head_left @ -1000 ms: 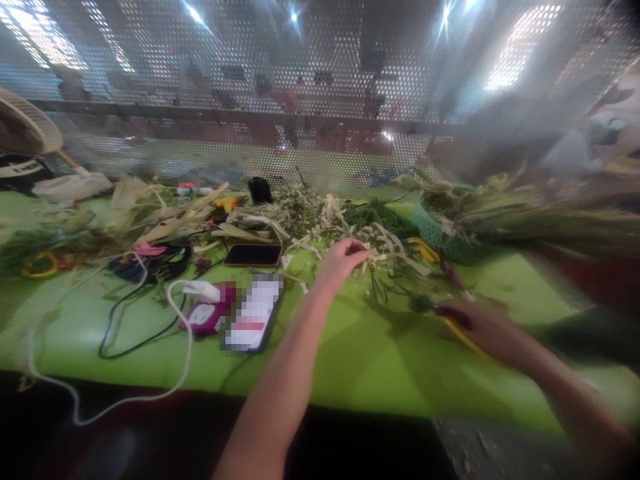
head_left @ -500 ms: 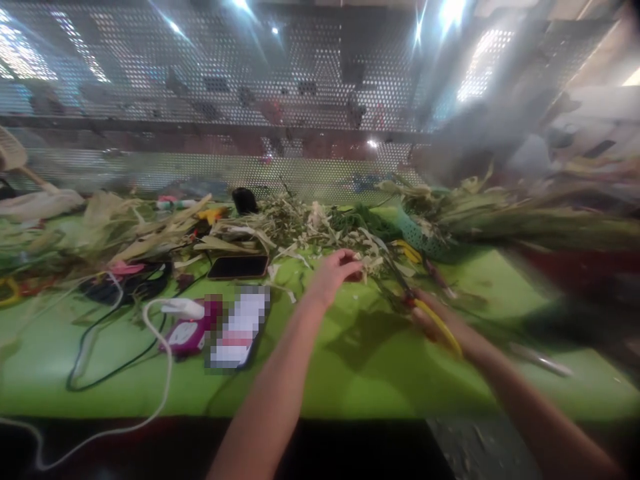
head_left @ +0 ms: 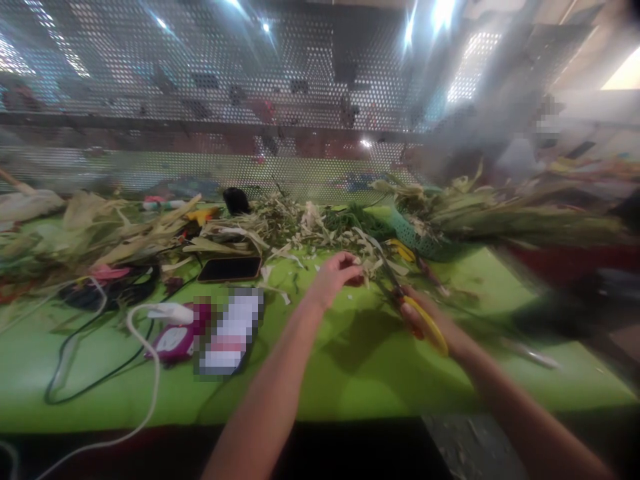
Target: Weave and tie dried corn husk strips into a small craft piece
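Observation:
My left hand (head_left: 336, 279) is pinched closed over the green table, its fingertips at a small pale piece of dried husk (head_left: 369, 268). Just to the right, my right hand (head_left: 414, 310) is wrapped around a pair of scissors with yellow handles (head_left: 431, 328). The blades stand apart and point up and away, close to the husk at my left fingertips. Behind both hands lies a loose heap of pale husk scraps (head_left: 313, 223). Motion blur hides the exact grip of my left fingers.
Two phones, one dark (head_left: 229, 269) and one lit (head_left: 233, 333), lie left of my arm, beside a purple box (head_left: 173, 341) with a white plug and cables. A teal basket (head_left: 417, 230) with long dried leaves stands back right. Perforated metal sheeting (head_left: 200, 87) rises behind the table.
The whole view has shifted slightly, with table things now further left. Both hands keep nearly the same pose, left at the husk and right on the scissors.

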Demonstrator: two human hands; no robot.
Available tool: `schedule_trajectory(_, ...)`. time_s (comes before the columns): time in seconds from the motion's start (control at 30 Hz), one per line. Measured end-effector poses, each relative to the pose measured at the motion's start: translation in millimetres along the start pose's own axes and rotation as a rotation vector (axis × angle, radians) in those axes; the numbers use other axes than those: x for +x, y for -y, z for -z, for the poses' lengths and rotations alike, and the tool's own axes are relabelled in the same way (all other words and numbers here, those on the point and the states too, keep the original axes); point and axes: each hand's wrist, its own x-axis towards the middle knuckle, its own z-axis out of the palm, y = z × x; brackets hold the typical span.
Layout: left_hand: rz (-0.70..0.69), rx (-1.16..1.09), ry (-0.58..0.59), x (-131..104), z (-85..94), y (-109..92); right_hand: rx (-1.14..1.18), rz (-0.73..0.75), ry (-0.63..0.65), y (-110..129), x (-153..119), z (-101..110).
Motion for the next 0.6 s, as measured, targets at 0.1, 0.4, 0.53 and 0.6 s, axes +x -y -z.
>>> schedule_trajectory(0.1,0.009,-0.007,0.007,-0.1,0.3,0.3,-0.007,0.002,-0.015,-0.4,0.2,-0.8)
schedule_trajectory(0.4,0.015,-0.050,0.009,0.4,-0.2,2.5,-0.022,-0.007,-0.043,5.0,0.7,-1.9)
schedule_trajectory(0.53,0.022,-0.055,0.009,0.1,-0.8,1.9,-0.008,-0.011,-0.034,6.5,1.6,-2.8)
schedule_trajectory(0.6,0.020,-0.052,0.015,0.3,-0.2,2.7,-0.001,-0.001,-0.028,4.6,2.5,-3.2)
